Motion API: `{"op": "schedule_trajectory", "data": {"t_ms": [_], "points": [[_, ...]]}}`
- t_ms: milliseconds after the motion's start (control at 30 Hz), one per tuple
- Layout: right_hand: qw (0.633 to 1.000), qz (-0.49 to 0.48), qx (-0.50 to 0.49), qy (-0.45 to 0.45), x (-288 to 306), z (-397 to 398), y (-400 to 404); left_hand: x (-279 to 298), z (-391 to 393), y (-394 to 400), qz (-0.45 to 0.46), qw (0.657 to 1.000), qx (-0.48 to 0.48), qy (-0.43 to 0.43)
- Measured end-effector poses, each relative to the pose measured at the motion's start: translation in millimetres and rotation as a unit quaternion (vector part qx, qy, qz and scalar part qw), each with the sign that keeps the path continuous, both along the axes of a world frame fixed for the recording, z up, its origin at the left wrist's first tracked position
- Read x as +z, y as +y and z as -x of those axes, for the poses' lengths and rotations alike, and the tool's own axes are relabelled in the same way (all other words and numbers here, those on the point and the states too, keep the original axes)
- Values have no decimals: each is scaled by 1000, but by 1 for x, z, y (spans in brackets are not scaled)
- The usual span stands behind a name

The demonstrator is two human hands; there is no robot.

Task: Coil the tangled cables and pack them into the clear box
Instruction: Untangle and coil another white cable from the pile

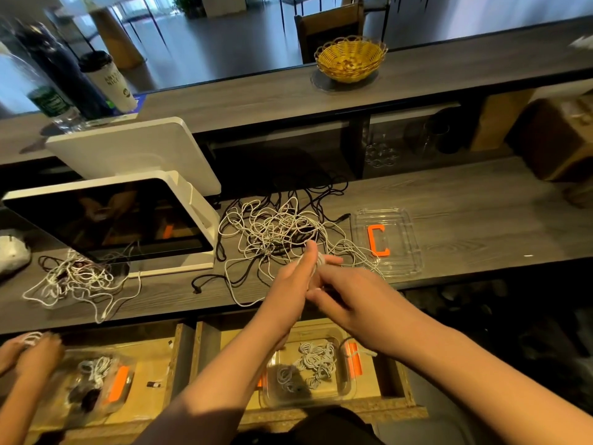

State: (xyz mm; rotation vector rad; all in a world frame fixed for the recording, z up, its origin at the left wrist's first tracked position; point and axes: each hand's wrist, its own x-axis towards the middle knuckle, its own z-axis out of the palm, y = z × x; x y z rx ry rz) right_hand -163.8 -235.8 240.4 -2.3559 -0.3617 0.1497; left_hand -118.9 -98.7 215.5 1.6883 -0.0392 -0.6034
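Note:
A big tangle of white and black cables [276, 232] lies on the grey counter. My left hand [296, 273] and my right hand [340, 292] meet just in front of it, both gripping a small coil of white cable [321, 259] whose loose end trails back into the tangle. A clear box [348, 385] with several coiled white cables sits in an open drawer below my forearms. The box's clear lid [407, 226], marked with an orange C, lies on the counter to the right of the tangle.
A white point-of-sale screen [109, 220] stands at left, with a second cable tangle [80, 281] in front of it. Another person's hands [29, 351] work at lower left over a second clear box [93, 383]. A yellow wicker basket [350, 57] sits on the upper shelf.

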Motion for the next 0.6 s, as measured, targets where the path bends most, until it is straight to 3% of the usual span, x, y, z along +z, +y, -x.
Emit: {"op": "schedule_trajectory", "data": {"t_ms": [67,200,400,500,600], "points": [[1000,-2,-13,-21,1,-5,-8,0,2,0,-31,998,-24,49],[997,-36,-56,-27,4,-12,-24,0,3,-1,17,988,-101,117],[993,-83,-80,-28,3,-19,-38,7,-1,5,-24,968,-236,75],[988,-99,-114,-30,0,-19,-38,11,-1,6,-8,967,-244,68],[976,-122,-180,-6,-6,-18,-35,11,-1,4,28,978,-187,82]]}}
